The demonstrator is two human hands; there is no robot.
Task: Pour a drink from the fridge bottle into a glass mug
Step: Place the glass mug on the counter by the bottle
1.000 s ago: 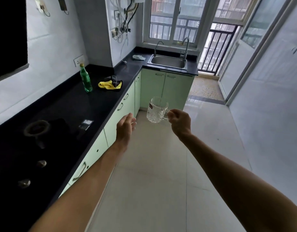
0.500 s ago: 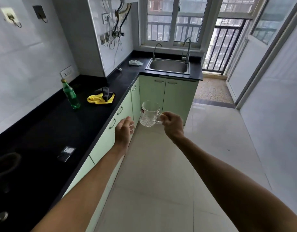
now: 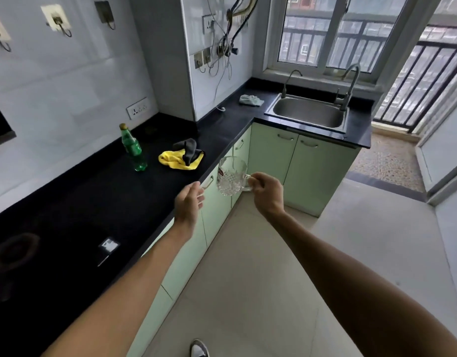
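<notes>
Now the right hand (image 3: 267, 193) is gripping the handle of the glass mug (image 3: 231, 176), its fingers curled round it, and is holding the mug upright in the air just off the front edge of the black surface (image 3: 106, 202), in front of the pale green cabinet doors (image 3: 312, 171). The left hand (image 3: 190, 203) is hovering just beside the mug, on its left. Its fingers are loosely spread, gripping nothing and not touching the glass.

The green bottle (image 3: 133, 149) is standing upright and capped on the surface near the wall, well apart from the mug. Just to the right of the bottle a yellow cloth (image 3: 175, 159) is lying on the surface with a dark cloth (image 3: 188, 150) bunched on top of it. Farther along, a steel sink (image 3: 308, 113) is sitting under the window, and a pale cloth (image 3: 250, 99) is lying to its left. The toe of a shoe (image 3: 199, 349) is showing on the floor at the bottom edge of the view.
</notes>
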